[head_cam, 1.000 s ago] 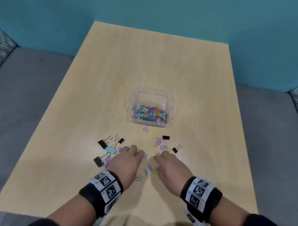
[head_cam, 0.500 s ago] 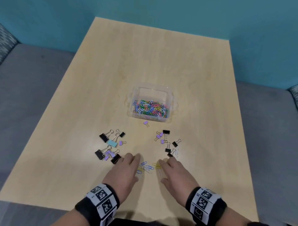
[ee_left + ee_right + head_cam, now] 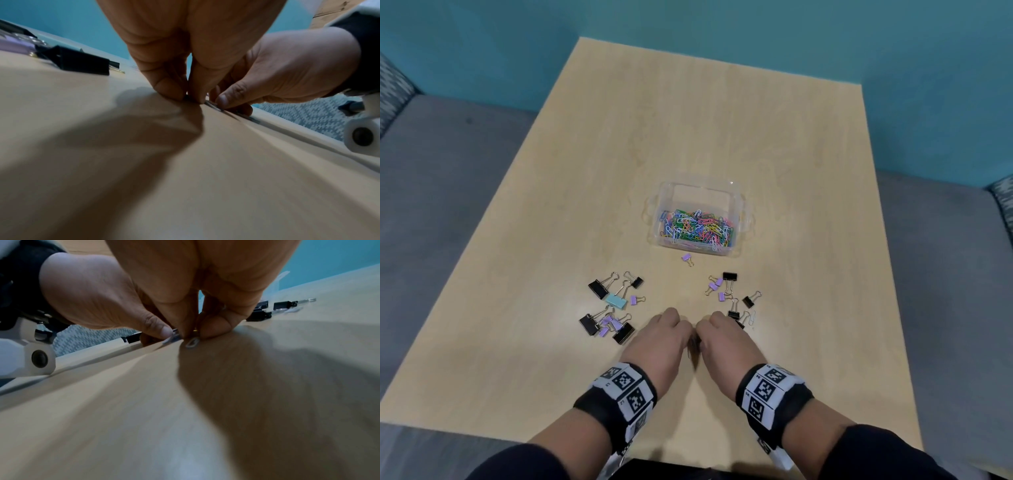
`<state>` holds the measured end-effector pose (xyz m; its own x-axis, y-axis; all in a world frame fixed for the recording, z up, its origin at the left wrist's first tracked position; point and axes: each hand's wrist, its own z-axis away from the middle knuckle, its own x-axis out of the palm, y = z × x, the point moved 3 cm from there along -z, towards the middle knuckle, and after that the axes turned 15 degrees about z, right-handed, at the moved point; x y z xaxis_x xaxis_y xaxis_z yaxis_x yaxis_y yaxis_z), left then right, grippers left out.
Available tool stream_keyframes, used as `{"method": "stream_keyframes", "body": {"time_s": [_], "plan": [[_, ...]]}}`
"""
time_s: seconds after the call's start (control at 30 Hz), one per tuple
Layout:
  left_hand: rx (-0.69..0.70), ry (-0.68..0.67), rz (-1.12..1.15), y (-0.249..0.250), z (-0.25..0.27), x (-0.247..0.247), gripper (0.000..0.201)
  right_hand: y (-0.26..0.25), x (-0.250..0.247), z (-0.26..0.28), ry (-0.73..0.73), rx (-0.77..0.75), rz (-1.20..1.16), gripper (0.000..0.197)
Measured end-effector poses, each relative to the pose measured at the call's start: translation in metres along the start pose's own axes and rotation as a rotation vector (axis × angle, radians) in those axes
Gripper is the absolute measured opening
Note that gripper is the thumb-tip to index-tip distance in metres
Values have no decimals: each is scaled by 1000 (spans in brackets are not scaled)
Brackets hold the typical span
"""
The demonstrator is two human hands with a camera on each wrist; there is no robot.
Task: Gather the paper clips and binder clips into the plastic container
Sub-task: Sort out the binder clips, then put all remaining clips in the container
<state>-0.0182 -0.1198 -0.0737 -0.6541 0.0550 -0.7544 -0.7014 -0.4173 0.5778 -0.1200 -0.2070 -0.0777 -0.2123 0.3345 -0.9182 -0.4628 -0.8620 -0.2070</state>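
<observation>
A clear plastic container (image 3: 736, 202) holding a heap of coloured paper clips (image 3: 697, 229) sits mid-table. Near the front edge my left hand (image 3: 662, 337) and right hand (image 3: 722, 337) meet knuckle to knuckle, fingers curled down over a small pile of paper clips. In the left wrist view my left hand (image 3: 188, 96) pinches at the tabletop, and flat clips (image 3: 213, 104) lie under the right thumb. In the right wrist view my right hand (image 3: 194, 335) pinches a yellow clip, and a white paper clip (image 3: 192, 343) lies just in front of it.
Binder clips lie in two groups: black, purple and a light blue one on the left (image 3: 609, 308), black and purple on the right (image 3: 729, 294). One purple binder clip (image 3: 687, 258) sits before the container. A white paper clip (image 3: 752, 317) lies right of my right hand.
Both hands have swept inward and curled together, closing over the loose paper clips that lay between them; those clips are now hidden under the fingers.
</observation>
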Motion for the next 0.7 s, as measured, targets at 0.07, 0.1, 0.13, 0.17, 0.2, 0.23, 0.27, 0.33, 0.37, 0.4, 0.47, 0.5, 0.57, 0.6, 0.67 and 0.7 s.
{"method": "stream_keyframes", "body": {"time_s": [0.07, 0.1, 0.13, 0.17, 0.2, 0.23, 0.27, 0.33, 0.37, 0.4, 0.47, 0.5, 0.57, 0.6, 0.67, 0.7], "plan": [[-28, 14, 4, -1, 0, 2, 29, -1, -1, 0, 12, -6, -4, 24], [-41, 27, 14, -2, 0, 2, 26, -1, -2, 0, 18, -7, -3, 22], [-52, 40, 28, -3, 1, 3, 24, -2, -2, 0, 22, -3, -2, 22], [-58, 53, 44, -4, 2, 4, 21, -2, -3, 0, 30, 8, -1, 22], [-66, 61, 62, -4, 3, 4, 17, -3, -4, 0, 41, 20, 1, 22], [-71, 65, 73, -4, 4, 5, 13, -4, -4, 1, 35, 29, 2, 22], [-77, 63, 82, -4, 4, 5, 11, -5, -5, 1, 18, 30, 2, 21], [-90, 60, 91, -4, 5, 7, 15, -6, -6, 3, -25, 25, 3, 20], [-95, 59, 92, -4, 5, 8, 18, -7, -8, 3, -35, 26, 6, 20], [-99, 56, 96, -3, 5, 9, 20, -8, -9, 3, -40, 28, 9, 21], [-101, 47, 101, -2, 5, 10, 21, -8, -10, 3, -41, 36, 5, 22], [-100, 44, 100, -2, 5, 9, 21, -9, -11, 4, -43, 39, 4, 22], [-97, 43, 105, -1, 6, 8, 20, -9, -12, 4, -37, 43, 0, 22], [-96, 45, 112, 0, 7, 6, 20, -9, -13, 4, -35, 44, -4, 22], [-102, 52, 121, 1, 9, 4, 20, -10, -13, 5, -34, 51, -9, 21], [-106, 59, 124, 2, 10, 3, 20, -9, -13, 4, -36, 58, -15, 20]]}}
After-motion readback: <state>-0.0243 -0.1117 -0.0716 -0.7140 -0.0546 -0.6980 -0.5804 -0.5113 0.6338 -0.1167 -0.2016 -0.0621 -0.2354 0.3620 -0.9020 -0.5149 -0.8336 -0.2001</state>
